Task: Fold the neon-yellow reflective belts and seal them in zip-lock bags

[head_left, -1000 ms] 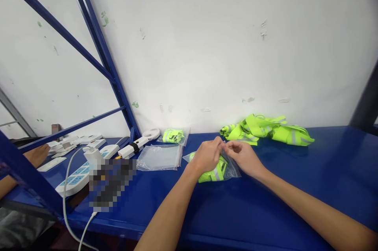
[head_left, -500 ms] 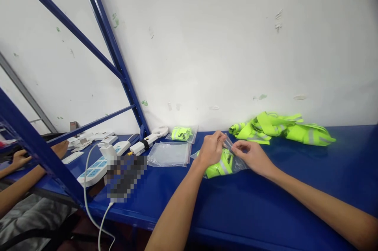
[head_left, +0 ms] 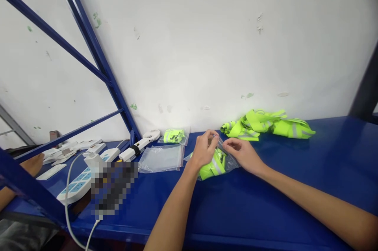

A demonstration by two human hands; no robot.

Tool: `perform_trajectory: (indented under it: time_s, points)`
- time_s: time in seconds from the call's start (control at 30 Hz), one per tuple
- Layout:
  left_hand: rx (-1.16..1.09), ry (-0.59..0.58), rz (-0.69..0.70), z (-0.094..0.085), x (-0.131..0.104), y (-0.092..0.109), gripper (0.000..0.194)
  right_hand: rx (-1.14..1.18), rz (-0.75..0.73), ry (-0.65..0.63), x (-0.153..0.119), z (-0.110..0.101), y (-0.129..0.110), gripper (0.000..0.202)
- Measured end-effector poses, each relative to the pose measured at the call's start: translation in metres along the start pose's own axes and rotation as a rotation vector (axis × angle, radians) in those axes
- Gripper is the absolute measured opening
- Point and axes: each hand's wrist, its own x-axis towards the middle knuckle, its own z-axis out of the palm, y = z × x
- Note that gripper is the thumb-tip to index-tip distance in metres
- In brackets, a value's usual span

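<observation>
A clear zip bag (head_left: 232, 164) with a folded neon-yellow reflective vest (head_left: 213, 167) inside lies on the blue table, its mouth edge raised towards me at the top. My left hand (head_left: 206, 148) is closed on the upper left part of that edge, partly covering the bag. Across from it, my right hand (head_left: 240, 153) pinches the edge on the right between thumb and fingers. Behind the bag, loose neon-yellow reflective straps or vests (head_left: 265, 125) lie in a heap by the wall.
Flat clear bags (head_left: 161, 158) are stacked to the left, in front of another bagged yellow vest (head_left: 173, 136). Farther left are a white handheld fan (head_left: 141, 144), a power strip (head_left: 79, 182) with cables and a blue frame post (head_left: 115, 89). Another person's hand (head_left: 34, 164) shows beyond.
The camera view has turned slightly to the right, so things appear shifted left. Both hands stay at the bag's mouth, with only slight movement of the fingers.
</observation>
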Motion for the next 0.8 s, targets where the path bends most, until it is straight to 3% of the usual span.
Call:
perform_trajectory:
  time_s: [0.37,0.6,0.8]
  points:
    - [-0.039,-0.156,0.02,-0.0007,0.003,-0.0004,0.021,-0.096,-0.019,0.048,-0.0098,0.0045,0.0038,0.029]
    - [0.031,-0.184,0.037,0.001,0.0009,0.0029,0.022,-0.018,0.012,-0.023,-0.0079,0.0018,0.0078,0.029]
    - [0.073,-0.192,0.016,0.001,-0.0003,0.0054,0.028,-0.095,-0.023,0.021,-0.0088,0.0044,0.0062,0.029]
